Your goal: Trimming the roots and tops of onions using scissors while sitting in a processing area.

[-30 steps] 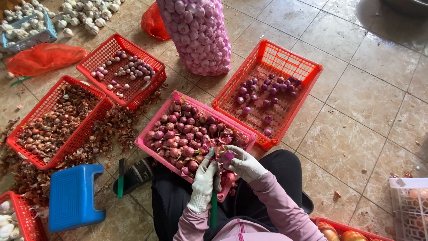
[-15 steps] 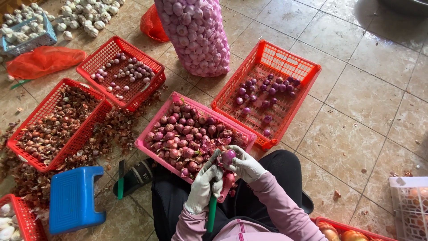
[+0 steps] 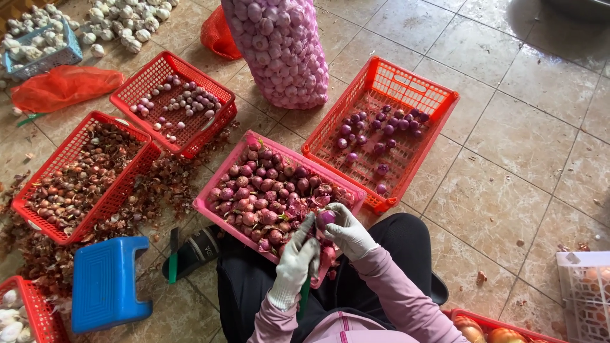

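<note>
Tiled floor, baskets around. Your right hand pinches a shallot over the pink basket; your left hand, touching it, grips a green-handled knife.

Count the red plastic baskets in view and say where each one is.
5. One far left with peelings, one upper left with peeled shallots, one right of centre, one cut off at the bottom left corner, one partly hidden at the bottom right.
</note>
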